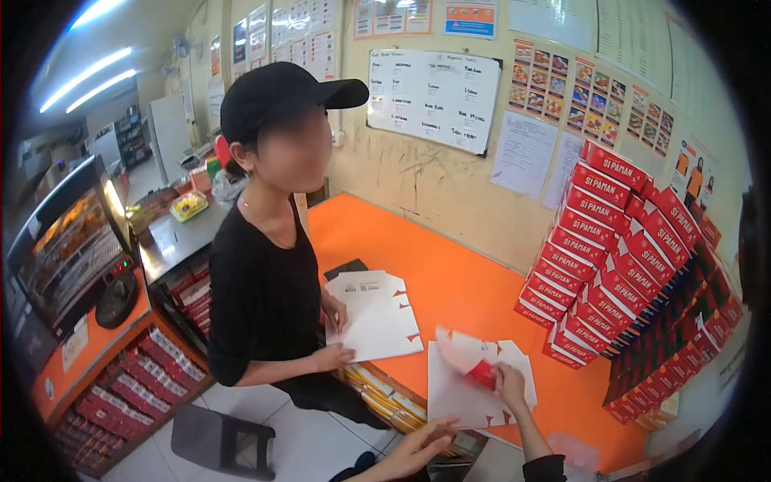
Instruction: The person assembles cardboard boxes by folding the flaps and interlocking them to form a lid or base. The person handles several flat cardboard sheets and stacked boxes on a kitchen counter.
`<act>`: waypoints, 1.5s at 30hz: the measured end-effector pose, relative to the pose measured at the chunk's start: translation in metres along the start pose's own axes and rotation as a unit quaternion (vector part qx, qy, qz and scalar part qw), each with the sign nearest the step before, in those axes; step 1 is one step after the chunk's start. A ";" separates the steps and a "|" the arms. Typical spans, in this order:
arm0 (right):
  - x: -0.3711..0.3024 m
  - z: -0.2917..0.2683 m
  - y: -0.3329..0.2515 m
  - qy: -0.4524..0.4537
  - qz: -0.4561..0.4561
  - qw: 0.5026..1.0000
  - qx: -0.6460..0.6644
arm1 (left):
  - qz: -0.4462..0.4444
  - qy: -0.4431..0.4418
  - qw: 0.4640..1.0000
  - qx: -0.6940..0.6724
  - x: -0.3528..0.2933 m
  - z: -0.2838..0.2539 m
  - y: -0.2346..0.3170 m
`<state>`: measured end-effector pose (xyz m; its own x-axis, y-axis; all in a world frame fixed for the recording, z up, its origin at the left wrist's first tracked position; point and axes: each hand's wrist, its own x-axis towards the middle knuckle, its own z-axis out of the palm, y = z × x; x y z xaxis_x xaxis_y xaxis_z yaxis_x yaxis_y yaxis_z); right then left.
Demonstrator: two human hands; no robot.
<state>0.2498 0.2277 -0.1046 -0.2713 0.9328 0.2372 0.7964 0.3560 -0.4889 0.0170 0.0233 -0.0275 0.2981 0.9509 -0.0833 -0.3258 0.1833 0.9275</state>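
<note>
On the orange table in front of me lies a flat white cardboard box blank (450, 402) with notched edges and small red marks. My right hand (510, 384) is closed on the red part of a red-and-white cardboard piece (464, 353), which is lifted and smeared by motion. Whether that piece is a separate blank or a folded-up part of the one below, I cannot tell. My left hand (422, 450) has its fingers stretched out at the near edge of the white blank, holding nothing. A co-worker's hands rest on another white box blank (373, 317) to the left.
Tall stacks of folded red-and-white boxes (582, 233) stand at the table's right, against the wall. A person in black stands at my left beside the orange table (401, 241). A dark chair (221, 442) is on the tiled floor. Packages fill the shelf (385, 394) under the table.
</note>
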 end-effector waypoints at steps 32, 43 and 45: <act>-0.094 -0.154 -0.227 -0.061 -0.391 0.918 0.040 | 0.046 -0.111 0.977 0.174 -0.050 -0.007 0.083; -0.115 -0.143 -0.221 0.171 -0.378 0.910 -0.002 | 0.073 0.024 0.997 -0.021 -0.037 -0.004 0.064; -0.120 -0.125 -0.222 0.037 -0.458 0.871 0.171 | 0.086 0.074 0.954 -0.279 -0.036 -0.001 0.070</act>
<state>0.1734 0.0302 0.0806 -0.6634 0.2464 0.7065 0.0525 0.9572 -0.2846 -0.0176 0.0020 0.0400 0.0800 0.9962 -0.0358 -0.7974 0.0855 0.5973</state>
